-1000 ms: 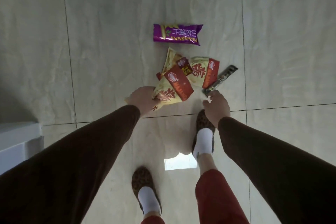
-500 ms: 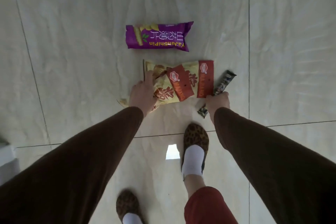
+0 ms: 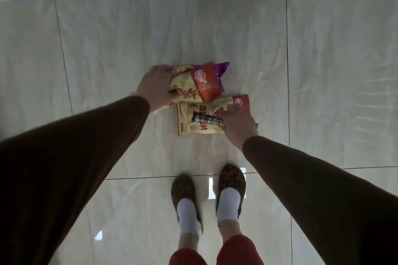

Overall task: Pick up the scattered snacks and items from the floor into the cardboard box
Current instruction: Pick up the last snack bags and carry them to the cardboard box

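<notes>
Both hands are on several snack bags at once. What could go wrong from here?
1. The left hand grips a yellow and red bag stacked over the purple bag; the purple one may slip out when lifted.
2. The right hand pins the dark bar onto the second yellow bag; the bar could slide off.
3. No cardboard box is in view, so the carry may be long.

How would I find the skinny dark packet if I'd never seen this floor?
Start at the two leopard-print slippers on the pale tile floor. Just ahead, the right hand rests on a yellow snack bag. The dark stick packet lies across it: thin and blackish, unlike the wide bright bags.
</notes>
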### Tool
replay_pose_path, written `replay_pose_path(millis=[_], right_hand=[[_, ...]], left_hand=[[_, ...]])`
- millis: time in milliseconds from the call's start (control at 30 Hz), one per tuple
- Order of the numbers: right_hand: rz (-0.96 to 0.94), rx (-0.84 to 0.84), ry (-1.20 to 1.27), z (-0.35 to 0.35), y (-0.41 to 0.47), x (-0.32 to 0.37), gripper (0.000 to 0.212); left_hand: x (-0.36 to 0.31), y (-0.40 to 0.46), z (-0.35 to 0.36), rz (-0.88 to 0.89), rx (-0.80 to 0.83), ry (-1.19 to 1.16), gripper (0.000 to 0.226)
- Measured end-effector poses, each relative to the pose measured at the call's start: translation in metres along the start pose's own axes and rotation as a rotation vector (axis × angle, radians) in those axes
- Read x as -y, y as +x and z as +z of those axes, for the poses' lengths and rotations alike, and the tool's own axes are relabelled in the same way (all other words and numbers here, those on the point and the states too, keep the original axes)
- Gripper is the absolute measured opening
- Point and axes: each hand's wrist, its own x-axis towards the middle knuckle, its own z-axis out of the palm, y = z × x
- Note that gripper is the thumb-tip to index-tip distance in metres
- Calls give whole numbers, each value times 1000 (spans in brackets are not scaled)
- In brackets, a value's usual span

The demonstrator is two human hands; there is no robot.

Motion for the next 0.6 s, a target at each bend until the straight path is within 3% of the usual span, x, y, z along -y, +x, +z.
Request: replay_pose_path(millis=[100, 200, 300, 367, 433, 600], right_hand=[[-184, -31, -88, 16, 27, 11, 63], [-198, 18, -190, 40, 38, 14, 73], [-113, 0, -234, 60, 33, 9, 74], [-57, -17, -200, 69, 27, 6, 68], [-25, -29, -161, 75, 22, 4, 52], [92, 76, -1, 63, 3, 7, 22]], left_hand=[[-10, 47, 3, 19, 65, 52, 65], [-19, 71, 25, 8, 100, 12, 63], [-16, 70, 55, -2, 21, 77, 93], [-15, 69, 64, -26, -13, 163, 104], [-15, 69, 65, -56, 7, 197, 99], [-8, 41, 68, -215, 111, -173, 78]])
